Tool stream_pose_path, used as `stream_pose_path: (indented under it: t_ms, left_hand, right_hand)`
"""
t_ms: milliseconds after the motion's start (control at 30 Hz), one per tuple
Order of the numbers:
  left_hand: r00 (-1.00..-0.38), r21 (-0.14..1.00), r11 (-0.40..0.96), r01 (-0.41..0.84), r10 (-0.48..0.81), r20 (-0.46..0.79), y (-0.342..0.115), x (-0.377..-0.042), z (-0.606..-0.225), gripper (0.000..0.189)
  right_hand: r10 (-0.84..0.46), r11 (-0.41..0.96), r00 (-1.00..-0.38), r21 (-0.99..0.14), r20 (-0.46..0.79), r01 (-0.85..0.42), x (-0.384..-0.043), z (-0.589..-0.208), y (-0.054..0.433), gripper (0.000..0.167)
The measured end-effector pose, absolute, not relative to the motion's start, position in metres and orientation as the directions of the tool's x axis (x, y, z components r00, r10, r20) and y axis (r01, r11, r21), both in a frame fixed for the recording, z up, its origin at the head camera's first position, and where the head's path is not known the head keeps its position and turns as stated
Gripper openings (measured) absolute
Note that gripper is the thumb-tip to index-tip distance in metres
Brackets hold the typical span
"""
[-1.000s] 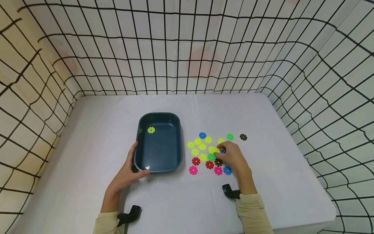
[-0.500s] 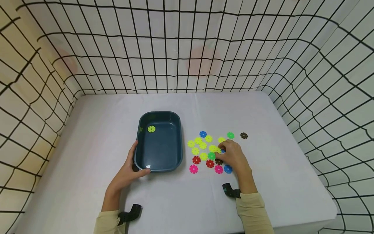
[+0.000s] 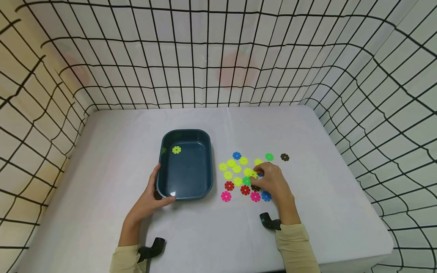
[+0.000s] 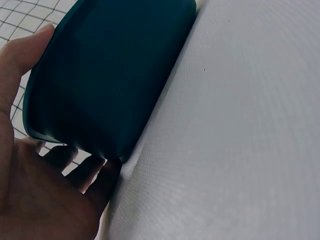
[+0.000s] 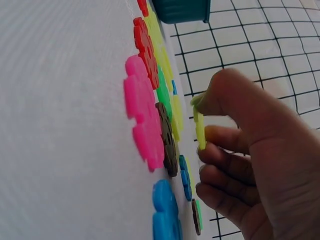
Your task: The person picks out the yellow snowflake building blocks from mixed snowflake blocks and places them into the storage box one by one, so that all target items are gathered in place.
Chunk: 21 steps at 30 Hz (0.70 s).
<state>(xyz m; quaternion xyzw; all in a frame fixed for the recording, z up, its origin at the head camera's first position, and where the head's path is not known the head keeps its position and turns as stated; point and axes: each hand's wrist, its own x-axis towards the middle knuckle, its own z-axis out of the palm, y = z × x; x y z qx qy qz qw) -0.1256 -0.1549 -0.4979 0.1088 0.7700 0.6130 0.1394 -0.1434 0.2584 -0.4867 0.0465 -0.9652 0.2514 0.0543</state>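
My right hand (image 3: 273, 179) pinches a yellow notched disc (image 5: 199, 127) between thumb and forefinger. In the right wrist view the disc is held on edge, a little off the table. Beneath and around that hand lie flat flower-shaped discs: a green disc (image 3: 246, 181), a brown disc (image 5: 167, 140), a pink disc (image 3: 255, 196), a blue disc (image 3: 266, 196) and several yellow ones. A dark blue-green plastic basin (image 3: 209, 167) stands left of them, one yellow disc (image 3: 176, 150) inside. My left hand (image 3: 149, 198) grips the basin's near left corner, thumb at the near rim, fingers along the left side.
Black wire grid panels (image 3: 199, 76) enclose the back and both sides of the white-covered table (image 3: 112, 151). Two red discs (image 3: 245, 190) lie nearer the front, and a brown disc (image 3: 285, 157) sits apart at far right. Each wrist carries a black camera mount (image 3: 269, 221).
Very little differs. My right hand still pinches the yellow disc over the others, its tilt slightly changed, and my left hand stays on the basin. The head view has shifted slightly.
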Motion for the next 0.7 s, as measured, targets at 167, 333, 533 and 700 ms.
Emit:
stream_pose_path:
  t_ms: [167,333,533,700]
  left_hand:
    - [-0.937,0.976,0.218,-0.008,0.339,-0.084,-0.1553,-0.1251,-0.4981,0.114]
    - [-0.938,0.975,0.222,-0.005,0.338,-0.081,-0.1556,-0.1251,-0.4978,0.114]
    - [-0.936,0.975,0.224,-0.006,0.341,-0.084,-0.1553,-0.1249,-0.4974,0.114]
    - [-0.935,0.974,0.227,-0.001,0.345,-0.081,-0.1551,-0.1248,-0.4962,0.114]
  right_hand:
    - [-0.119,0.834,-0.978,-0.517,0.173,-0.193,-0.1423,-0.4861,0.2595,0.027]
    - [-0.141,0.813,-0.972,-0.539,0.185,-0.221,-0.1434,-0.4888,0.2628,0.026]
    - [-0.143,0.815,-0.971,-0.534,0.190,-0.225,-0.1431,-0.4893,0.2633,0.025]
    - [-0.145,0.823,-0.971,-0.521,0.190,-0.225,-0.1434,-0.4883,0.2623,0.026]
